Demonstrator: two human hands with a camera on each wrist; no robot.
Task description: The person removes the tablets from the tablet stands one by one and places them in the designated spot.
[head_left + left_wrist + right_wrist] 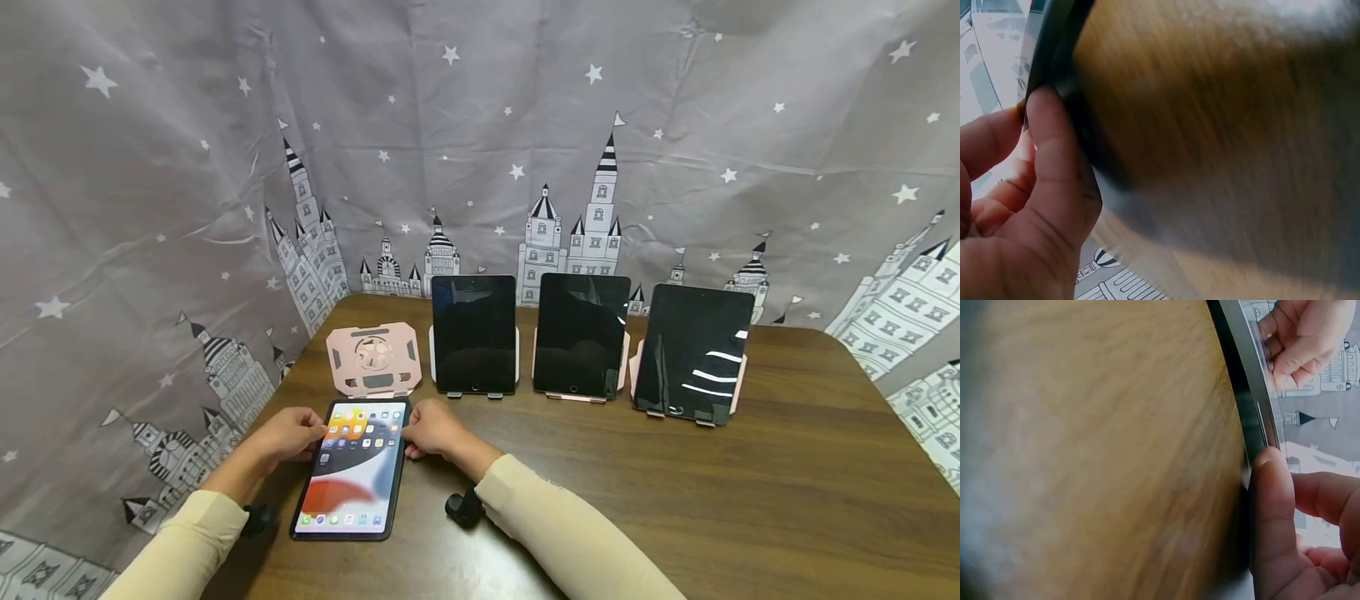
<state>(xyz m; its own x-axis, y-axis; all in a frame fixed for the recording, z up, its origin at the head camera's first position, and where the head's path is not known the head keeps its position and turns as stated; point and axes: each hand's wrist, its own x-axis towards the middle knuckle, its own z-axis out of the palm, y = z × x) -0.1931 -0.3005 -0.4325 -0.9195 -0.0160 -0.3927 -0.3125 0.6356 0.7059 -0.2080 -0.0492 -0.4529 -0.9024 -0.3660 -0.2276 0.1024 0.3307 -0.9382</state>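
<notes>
A lit tablet (pixel 352 479) with a dark frame shows rows of app icons over an orange, red and dark wallpaper. At its left side edge, my left hand (pixel 288 435) pinches it between thumb and fingers. My right hand (pixel 437 429) grips the opposite side edge, near the upper part. In the left wrist view the thumb lies along the tablet's edge (pixel 1054 47). The right wrist view shows the thumb pressed on the edge (pixel 1250 381), with the left hand (pixel 1304 337) across from it. Just beyond the tablet's top stands a pink tablet stand (pixel 405 358) with cutouts.
To the right, a dark tablet (pixel 474 333), a second one (pixel 583 333) and a third one (pixel 693 354) lean on stands in a row. They stand on the wooden table (pixel 795 467). Behind hangs a grey curtain (pixel 480 125) with stars and castles.
</notes>
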